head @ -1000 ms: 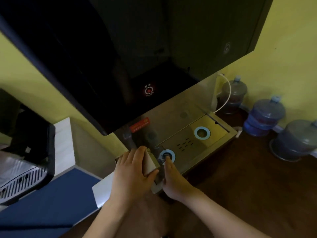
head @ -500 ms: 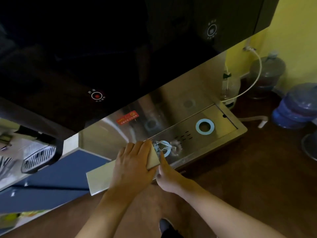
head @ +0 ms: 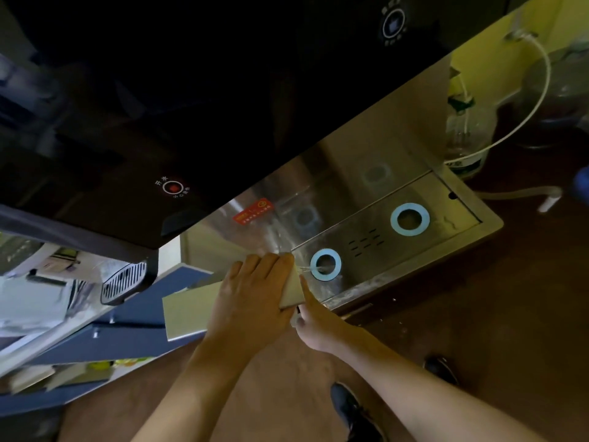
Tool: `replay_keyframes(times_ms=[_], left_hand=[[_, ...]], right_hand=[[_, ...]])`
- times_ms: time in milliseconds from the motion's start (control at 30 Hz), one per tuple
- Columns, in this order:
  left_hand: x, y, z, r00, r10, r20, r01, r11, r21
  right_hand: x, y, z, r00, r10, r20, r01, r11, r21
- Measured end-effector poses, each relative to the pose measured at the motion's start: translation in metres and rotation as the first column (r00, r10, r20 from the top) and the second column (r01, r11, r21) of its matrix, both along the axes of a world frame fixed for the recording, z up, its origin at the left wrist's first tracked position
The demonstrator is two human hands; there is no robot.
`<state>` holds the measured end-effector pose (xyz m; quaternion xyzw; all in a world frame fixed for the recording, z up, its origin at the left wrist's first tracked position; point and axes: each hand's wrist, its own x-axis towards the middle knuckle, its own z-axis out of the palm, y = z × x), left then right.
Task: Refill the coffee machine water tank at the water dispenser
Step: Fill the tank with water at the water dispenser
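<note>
The water tank (head: 291, 293) shows as a pale beige top with clear walls that are hard to make out. It stands at the left end of the stainless drip tray (head: 446, 232), just left of the nearer blue ring (head: 325, 264). My left hand (head: 251, 291) lies over its top, fingers curled over the far edge. My right hand (head: 315, 323) grips its right side, index finger stretched along the edge. Above hangs the water dispenser's black front with a red-lit button (head: 173, 188). Most of the tank is hidden by my hands.
A second blue ring (head: 410, 219) sits farther right on the tray. At the left, a black coffee machine grille (head: 122, 283) stands on a blue cabinet (head: 143, 314). A white hose (head: 522, 116) and large water bottles are at the right. My shoe (head: 347, 406) is on the brown floor.
My head has moved in closer and lower under the dispenser front. Both hands stay on the tank, which now sits just left of the blue ring instead of over it.
</note>
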<state>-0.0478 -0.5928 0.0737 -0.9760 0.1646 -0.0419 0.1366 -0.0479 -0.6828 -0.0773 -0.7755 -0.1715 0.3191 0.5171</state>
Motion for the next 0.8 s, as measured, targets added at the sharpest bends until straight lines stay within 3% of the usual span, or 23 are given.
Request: replay_keyframes(times_ms=[333,533,600,700,800], left_hand=[[0.0,-0.011,0.006,0.999,-0.035,-0.023,0.036,0.999,0.028],[-0.014,-0.008,0.009,0.998,0.062,-0.022,-0.065,0.978,-0.199],[-0.021,-0.002,0.007,0.992,0.125,-0.02,-0.125,0.934,-0.334],[-0.027,0.005,0.004,0.968,0.238,-0.079,-0.24,0.787,-0.568],[-0.029,0.001,-0.004,0.96,0.253,-0.121,-0.262,0.652,-0.712]], right_hand=[[0.002,-0.012,0.004,1.0,-0.018,0.011,0.017,0.999,0.051],[-0.001,-0.033,0.019,0.989,-0.096,0.108,0.091,0.994,0.055],[-0.005,-0.036,0.02,0.965,-0.157,0.21,0.165,0.986,-0.02],[-0.006,-0.048,0.028,0.858,-0.26,0.442,0.342,0.933,-0.116],[-0.002,-0.073,0.045,0.807,-0.252,0.535,0.413,0.888,-0.204]])
